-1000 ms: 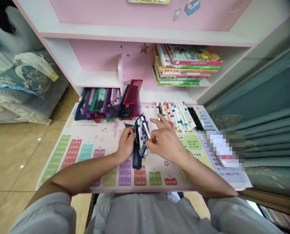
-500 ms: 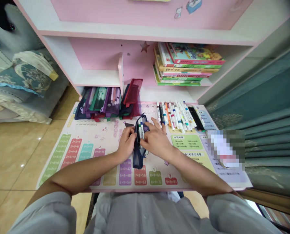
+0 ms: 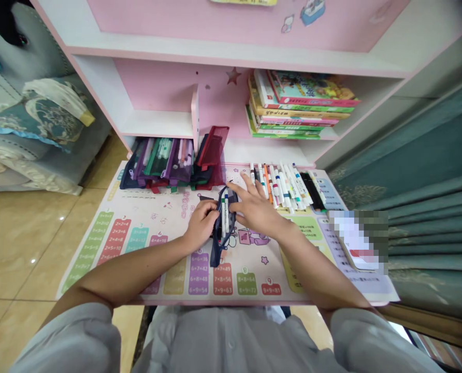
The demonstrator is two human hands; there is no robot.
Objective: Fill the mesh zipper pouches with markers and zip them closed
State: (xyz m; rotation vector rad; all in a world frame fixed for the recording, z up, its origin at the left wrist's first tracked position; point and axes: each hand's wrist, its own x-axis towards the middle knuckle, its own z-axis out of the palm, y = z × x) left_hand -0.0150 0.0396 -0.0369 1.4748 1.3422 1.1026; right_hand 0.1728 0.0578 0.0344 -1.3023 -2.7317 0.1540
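A dark navy mesh pencil pouch [image 3: 216, 254] lies unzipped in the middle of the desk. Inside it are a few white markers [image 3: 225, 215], placed lengthwise, one with a green end and one with a blue end. My left hand [image 3: 202, 224] pinches the pouch's left edge between thumb and fingers. On the other side, my right hand [image 3: 258, 208] has its fingers spread and holds nothing. Its thumb and fingertips rest at the pouch's right edge, and its upper fingers extend toward the loose markers [image 3: 283, 186].
Filled mesh pouches [image 3: 161, 163] are piled at the back left, beside a red mesh pouch [image 3: 214, 147]. Black markers [image 3: 312, 190] lie right of the white ones. Books [image 3: 301, 106] are stacked on the shelf. A blurred-out phone-like object [image 3: 357, 241] sits at the right edge.
My right hand has drawn back from inside the pouch to the right, its fingers opening out. The white markers in the pouch are now more exposed. My left hand keeps its hold.
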